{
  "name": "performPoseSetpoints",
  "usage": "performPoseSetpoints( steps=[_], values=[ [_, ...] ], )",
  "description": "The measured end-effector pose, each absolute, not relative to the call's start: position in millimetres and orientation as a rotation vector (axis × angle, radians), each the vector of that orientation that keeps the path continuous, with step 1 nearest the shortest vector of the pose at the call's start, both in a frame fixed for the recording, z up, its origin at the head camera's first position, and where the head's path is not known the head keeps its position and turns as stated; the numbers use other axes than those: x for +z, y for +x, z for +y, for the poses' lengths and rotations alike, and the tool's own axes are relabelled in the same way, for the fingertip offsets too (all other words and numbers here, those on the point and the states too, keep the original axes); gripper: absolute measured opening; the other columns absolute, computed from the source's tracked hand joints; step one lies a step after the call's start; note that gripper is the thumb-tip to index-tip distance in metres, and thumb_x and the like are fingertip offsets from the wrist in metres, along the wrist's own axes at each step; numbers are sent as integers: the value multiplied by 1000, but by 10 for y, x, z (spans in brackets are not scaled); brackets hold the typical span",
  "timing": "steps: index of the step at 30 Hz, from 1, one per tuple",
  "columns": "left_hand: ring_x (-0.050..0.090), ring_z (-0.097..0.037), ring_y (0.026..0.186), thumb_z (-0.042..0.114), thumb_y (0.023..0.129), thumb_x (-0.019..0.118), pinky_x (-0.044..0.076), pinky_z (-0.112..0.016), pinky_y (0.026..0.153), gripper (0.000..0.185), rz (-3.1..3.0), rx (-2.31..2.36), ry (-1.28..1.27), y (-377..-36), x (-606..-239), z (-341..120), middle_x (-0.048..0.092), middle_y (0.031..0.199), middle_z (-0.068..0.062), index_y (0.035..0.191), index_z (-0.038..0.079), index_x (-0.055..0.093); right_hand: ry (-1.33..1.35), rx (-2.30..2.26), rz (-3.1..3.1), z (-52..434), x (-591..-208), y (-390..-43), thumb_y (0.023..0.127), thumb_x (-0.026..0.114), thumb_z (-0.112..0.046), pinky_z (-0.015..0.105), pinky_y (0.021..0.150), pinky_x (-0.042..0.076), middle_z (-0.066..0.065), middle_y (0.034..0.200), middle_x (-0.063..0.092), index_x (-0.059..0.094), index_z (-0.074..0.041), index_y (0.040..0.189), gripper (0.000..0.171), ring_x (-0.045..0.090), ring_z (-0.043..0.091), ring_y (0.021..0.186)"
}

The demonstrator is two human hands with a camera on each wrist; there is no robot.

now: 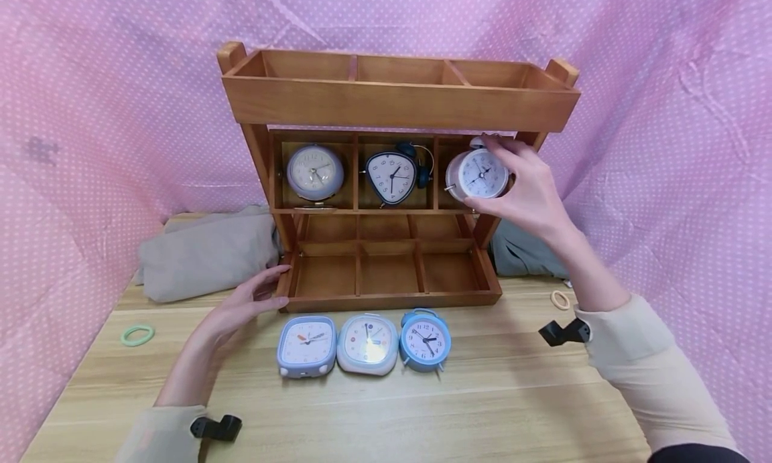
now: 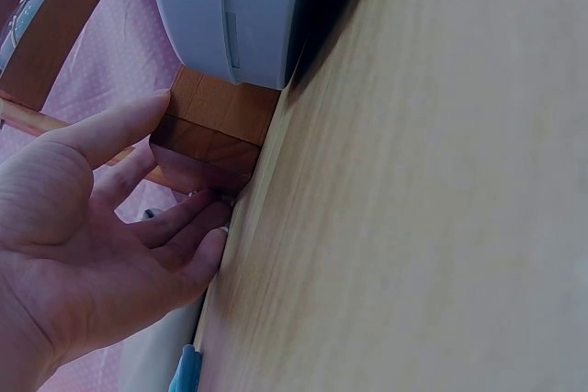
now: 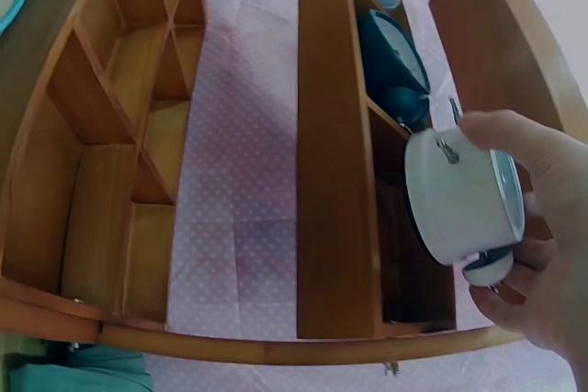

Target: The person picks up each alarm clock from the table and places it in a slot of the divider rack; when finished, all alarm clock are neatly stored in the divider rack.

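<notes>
My right hand grips a white twin-bell alarm clock at the right compartment of the wooden rack's middle tier. The thumb and fingers sit at opposite edges of its case, and the right wrist view shows the clock tilted at the compartment's opening. In the same tier are a round lavender clock on the left and a dark blue rounded-triangle clock in the centre. My left hand touches the rack's lower left end, thumb at the front corner, fingers extended along the side.
A blue square clock, a pale rounded clock and a bright blue round clock stand in front of the rack. Folded cloths, grey and dark green, flank it. A green ring and a beige ring lie on the table.
</notes>
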State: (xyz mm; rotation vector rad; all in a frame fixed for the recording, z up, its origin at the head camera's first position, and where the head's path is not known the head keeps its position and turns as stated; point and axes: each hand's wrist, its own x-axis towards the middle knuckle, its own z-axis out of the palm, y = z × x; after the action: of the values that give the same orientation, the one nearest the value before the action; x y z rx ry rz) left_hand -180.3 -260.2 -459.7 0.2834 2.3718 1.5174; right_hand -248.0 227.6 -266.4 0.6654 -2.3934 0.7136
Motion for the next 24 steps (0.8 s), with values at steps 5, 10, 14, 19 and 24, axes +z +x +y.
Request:
performPoseSetpoints(
  steps=[5,10,14,19,24],
  values=[
    [21,-50,154,27,99,70,23,-66,125,76,2370,1525,296,-1806,-4608,-2612,20,169,-26,162,13,30,603,654,-2424,2215,-2701,-2546,68,93,-33,60,113,43,21,150,56,58,-11,146,88,51,39,140],
    [21,-50,154,27,98,70,23,-66,124,76,2372,1524,299,-1807,-4612,-2616,20,169,-25,161,13,30,553,648,-2478,2190,-2742,-2568,70,92,-34,59,115,42,19,153,54,57,-11,148,88,49,39,143],
    [21,-50,154,27,98,70,24,-67,124,76,2376,1515,294,-1808,-4611,-2615,20,169,-25,162,14,30,515,652,-2508,2182,-2765,-2570,71,91,-35,60,114,43,17,154,54,57,-12,148,87,50,38,142],
    [21,-50,154,26,98,70,22,-68,124,75,2375,1513,279,-1807,-4607,-2607,20,169,-25,161,15,31,493,618,-2517,2167,-2791,-2591,73,90,-37,58,112,44,18,153,55,57,-12,148,86,52,39,141],
    [20,-50,155,27,98,71,19,-72,122,75,2378,1511,265,-1803,-4600,-2599,21,169,-23,161,15,32,459,592,-2528,2142,-2801,-2606,74,89,-39,60,108,47,18,152,55,56,-11,148,86,53,39,139]
  ],
)
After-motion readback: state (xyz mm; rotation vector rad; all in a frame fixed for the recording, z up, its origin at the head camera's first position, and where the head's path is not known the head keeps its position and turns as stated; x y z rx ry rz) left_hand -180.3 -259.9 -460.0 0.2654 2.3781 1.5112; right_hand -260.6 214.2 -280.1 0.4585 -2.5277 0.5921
